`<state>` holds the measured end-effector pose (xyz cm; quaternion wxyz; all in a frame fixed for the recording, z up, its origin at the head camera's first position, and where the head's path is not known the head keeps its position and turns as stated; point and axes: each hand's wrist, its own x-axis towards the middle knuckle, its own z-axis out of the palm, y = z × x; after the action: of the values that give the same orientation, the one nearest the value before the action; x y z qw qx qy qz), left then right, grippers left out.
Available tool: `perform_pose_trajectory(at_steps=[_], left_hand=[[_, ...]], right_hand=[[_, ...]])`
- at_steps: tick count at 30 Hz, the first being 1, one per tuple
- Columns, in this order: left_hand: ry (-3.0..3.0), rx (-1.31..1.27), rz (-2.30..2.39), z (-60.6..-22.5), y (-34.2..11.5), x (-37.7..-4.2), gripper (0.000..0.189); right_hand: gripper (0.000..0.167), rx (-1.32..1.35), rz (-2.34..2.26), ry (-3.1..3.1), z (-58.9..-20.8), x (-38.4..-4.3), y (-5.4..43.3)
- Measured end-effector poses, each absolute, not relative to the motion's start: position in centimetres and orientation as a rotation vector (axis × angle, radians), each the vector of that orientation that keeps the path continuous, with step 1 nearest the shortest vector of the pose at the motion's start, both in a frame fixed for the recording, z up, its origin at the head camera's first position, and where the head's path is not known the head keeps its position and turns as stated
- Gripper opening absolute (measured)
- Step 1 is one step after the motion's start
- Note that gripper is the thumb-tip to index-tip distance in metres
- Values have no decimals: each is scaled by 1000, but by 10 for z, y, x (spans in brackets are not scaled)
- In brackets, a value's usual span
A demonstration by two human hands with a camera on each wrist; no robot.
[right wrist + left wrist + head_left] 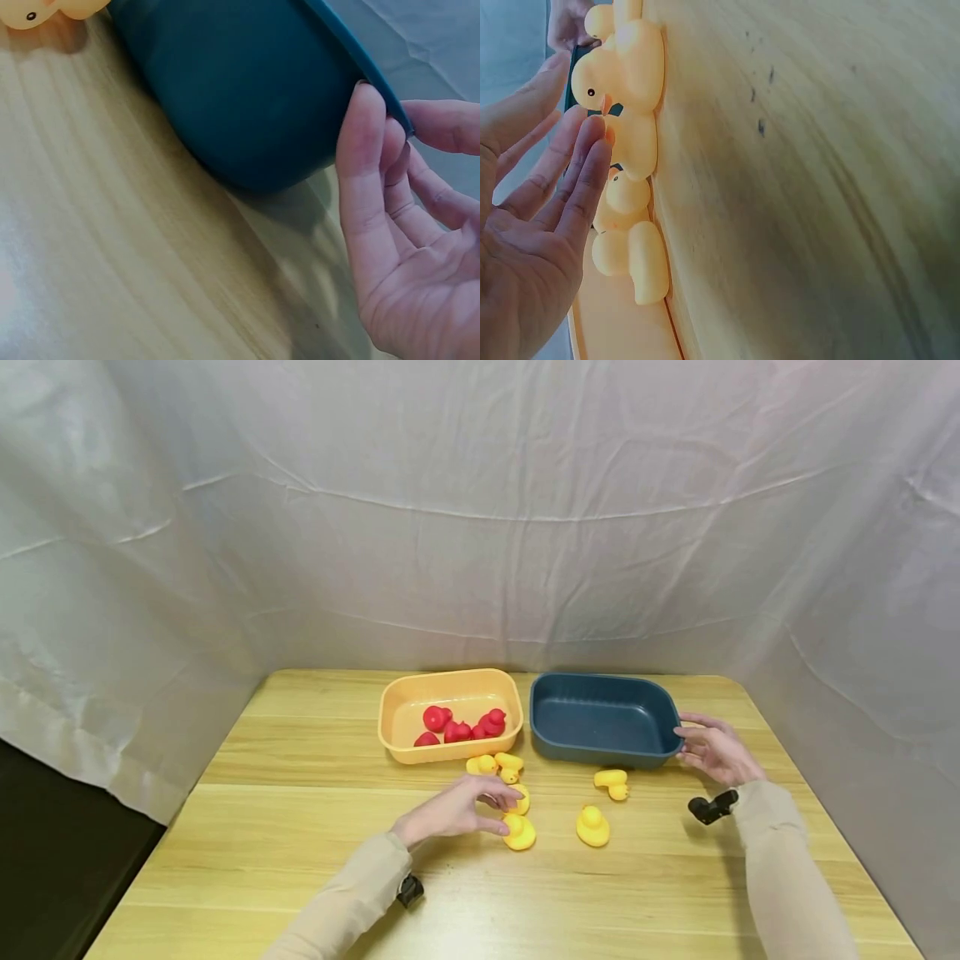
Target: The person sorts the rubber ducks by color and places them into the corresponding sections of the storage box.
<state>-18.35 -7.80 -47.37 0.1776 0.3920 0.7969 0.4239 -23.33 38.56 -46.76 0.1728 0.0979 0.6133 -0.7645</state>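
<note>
We counted six yellow ducks (592, 831) on one table (660, 893), our left hand (457, 808) half spread by two, gripping none, our right hand (716, 750) pinched one blue tub (600, 722), at least four red ducks (456, 732) filled part of one orange tub (408, 755).

No text, label, brand, number or sign can be read in any of the three views.
</note>
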Motion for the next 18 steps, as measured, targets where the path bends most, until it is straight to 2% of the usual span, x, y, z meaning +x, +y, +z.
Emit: perform_pose_trajectory(at_steps=[18], left_hand=[[2220,1087,1113,-475,-73,-184,42]], right_hand=[[22,268,-2224,1715,-472,-232,384]])
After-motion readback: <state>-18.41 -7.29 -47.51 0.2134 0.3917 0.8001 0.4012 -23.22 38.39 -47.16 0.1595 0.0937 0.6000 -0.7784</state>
